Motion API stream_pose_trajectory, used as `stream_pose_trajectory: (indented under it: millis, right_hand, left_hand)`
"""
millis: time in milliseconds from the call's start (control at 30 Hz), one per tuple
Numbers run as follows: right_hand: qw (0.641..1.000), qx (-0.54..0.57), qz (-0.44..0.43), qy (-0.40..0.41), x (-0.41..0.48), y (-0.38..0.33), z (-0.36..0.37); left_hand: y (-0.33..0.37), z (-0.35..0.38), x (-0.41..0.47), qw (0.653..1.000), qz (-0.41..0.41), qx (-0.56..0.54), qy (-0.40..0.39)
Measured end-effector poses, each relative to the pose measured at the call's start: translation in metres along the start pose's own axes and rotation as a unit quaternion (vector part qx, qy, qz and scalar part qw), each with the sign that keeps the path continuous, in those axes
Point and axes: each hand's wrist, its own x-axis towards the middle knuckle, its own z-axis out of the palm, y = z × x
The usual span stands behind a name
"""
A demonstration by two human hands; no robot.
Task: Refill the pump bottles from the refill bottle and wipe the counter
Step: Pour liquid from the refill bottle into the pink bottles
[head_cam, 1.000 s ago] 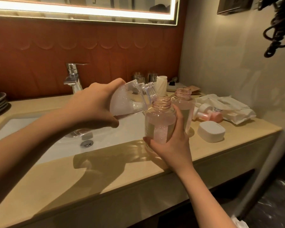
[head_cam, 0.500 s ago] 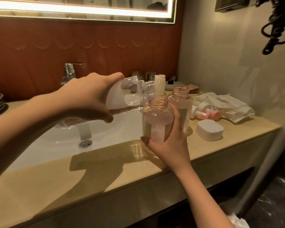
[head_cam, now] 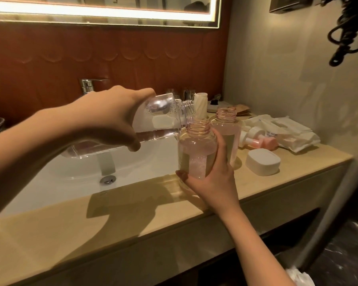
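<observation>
Pour under way at the sink (head_cam: 145, 168). Against the two earlier views little has moved: same grips, and the refill bottle's neck is still at the pump bottle's mouth. The refill bottle may be tipped a touch flatter, though that could be the camera's shift. No clear rise in the pump bottle's level. No stream visible at the lip, so I can't confirm flow; I judge it slow, fill unfinished.

Left hand (head_cam: 112, 120) wraps over the clear refill bottle (head_cam: 163, 118), fingers and thumb curled round its body, held in the air above the basin. Long axis nearly level, running from near left to far right. Open neck points right and away, lip just over the rim of the near pump bottle (head_cam: 196, 153). Remaining liquid lies along the lower wall towards the neck.

Right hand (head_cam: 213, 178) clasps the near pump bottle from the near right side, steadying it upright on the desk (head_cam: 132, 219) at the basin's right edge. It is cap off and partly full.

Second pump bottle (head_cam: 227, 120) stands just behind, also open. Pump heads (head_cam: 258, 140) lie further right by a white box (head_cam: 262, 162). Wiping not yet begun.
</observation>
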Motion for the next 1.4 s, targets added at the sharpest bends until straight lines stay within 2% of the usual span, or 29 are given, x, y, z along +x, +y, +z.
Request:
stream_pose_trajectory:
  millis: [1400]
  right_hand:
    - [1.000,-0.003,0.006,-0.002,0.0001,0.0011,0.0002]
  left_hand:
    - [-0.0007,-0.0039,0.0039,1.000,0.001,0.016,-0.008]
